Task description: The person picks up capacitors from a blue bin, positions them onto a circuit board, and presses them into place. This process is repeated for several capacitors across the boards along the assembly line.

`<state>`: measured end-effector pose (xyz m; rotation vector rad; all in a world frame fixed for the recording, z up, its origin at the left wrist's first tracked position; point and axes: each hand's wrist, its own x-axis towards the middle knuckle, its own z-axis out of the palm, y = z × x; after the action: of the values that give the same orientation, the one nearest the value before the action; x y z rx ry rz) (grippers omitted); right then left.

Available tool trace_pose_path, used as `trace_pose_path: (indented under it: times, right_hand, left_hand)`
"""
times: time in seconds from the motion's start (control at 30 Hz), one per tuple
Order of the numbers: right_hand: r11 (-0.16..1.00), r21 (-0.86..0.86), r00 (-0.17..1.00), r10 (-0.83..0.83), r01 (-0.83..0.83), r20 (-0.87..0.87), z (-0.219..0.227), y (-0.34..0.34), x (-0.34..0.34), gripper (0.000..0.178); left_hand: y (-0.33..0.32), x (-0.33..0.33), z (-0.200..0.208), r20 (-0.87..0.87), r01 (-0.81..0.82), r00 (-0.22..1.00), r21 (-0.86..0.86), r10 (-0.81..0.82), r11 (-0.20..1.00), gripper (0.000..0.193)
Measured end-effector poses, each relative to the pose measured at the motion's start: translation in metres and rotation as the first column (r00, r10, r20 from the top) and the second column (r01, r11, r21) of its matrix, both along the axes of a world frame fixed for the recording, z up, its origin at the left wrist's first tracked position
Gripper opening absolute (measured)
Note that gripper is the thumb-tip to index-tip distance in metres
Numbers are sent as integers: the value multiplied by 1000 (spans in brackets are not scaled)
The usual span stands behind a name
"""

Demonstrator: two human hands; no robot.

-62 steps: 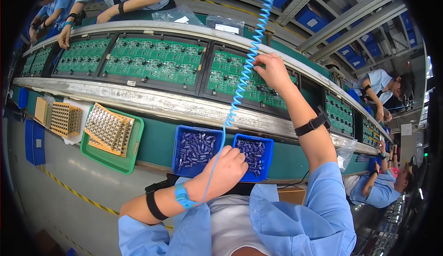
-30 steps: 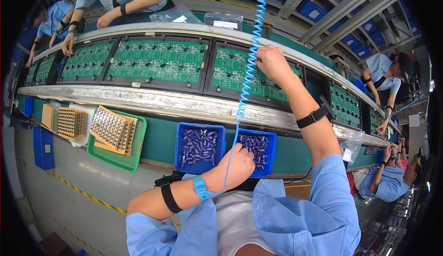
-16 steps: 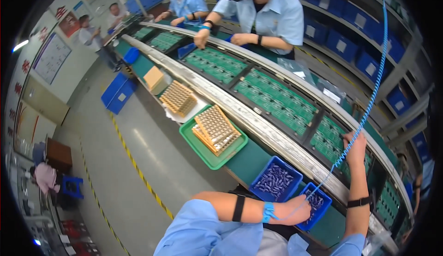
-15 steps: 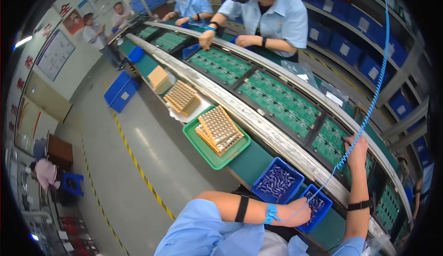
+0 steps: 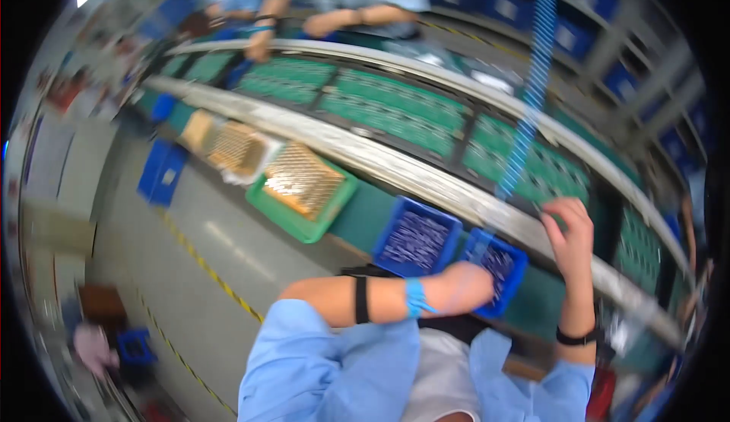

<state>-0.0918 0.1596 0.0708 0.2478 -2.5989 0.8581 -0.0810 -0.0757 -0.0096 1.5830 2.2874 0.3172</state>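
Seen from the head camera, with twelve straight ahead of the worker, a heap of small purple parts (image 5: 498, 270) lies in the smaller blue bin (image 5: 520, 274) at one o'clock. A bigger blue bin (image 5: 386, 233) just short of twelve holds more of them. I'd judge each part very light, stiff and a bit slick, easily rolled between fingers; a thumb and fingertip around the body looks the best hold, sparing any thin ends, though blur hides such detail. The green board (image 5: 559, 175), between twelve and one past the metal rail (image 5: 426, 167), I'd guess is stiff but fragile, better handled by its edges.

The left hand (image 5: 460, 289) sits at the near-left edge of the smaller bin, its forearm laid across the body from nine o'clock, with a blue strap (image 5: 416, 297) at the wrist. Its fingers are out of sight, so I can't tell whether that grip is spread or pinching anything.

The right hand (image 5: 569, 228) is up between one and two o'clock, by the rail, forearm nearly upright. Thumb and forefinger stand apart with nothing visible between them; I can't tell whether the hand touches the rail.
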Motion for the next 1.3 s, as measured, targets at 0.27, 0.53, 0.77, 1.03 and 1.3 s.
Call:
trace_pose_path:
  times: [0.27,0.53,0.77,1.03,1.3]
  right_hand:
    - [965,-220,990,-134,141,46,-3,-7,84,14]
    - [939,-340,996,-29,57,88,-39,-57,111,13]
    - [929,-370,996,39,-4,85,-53,-78,107,11]
    - [940,-341,998,27,-4,63,-64,-84,105,12]
    - [945,-325,999,-10,23,43,-71,-89,107,12]
  left_hand:
    - [4,-40,57,33,130,991,-69,-128,989,13]
    - [21,-119,75,811,-604,556,244,182,759,19]
    - [22,-138,67,771,-572,629,371,101,732,19]
    - [36,-150,70,400,-443,877,451,268,775,22]
    - [65,-189,79,187,-293,954,410,235,864,20]
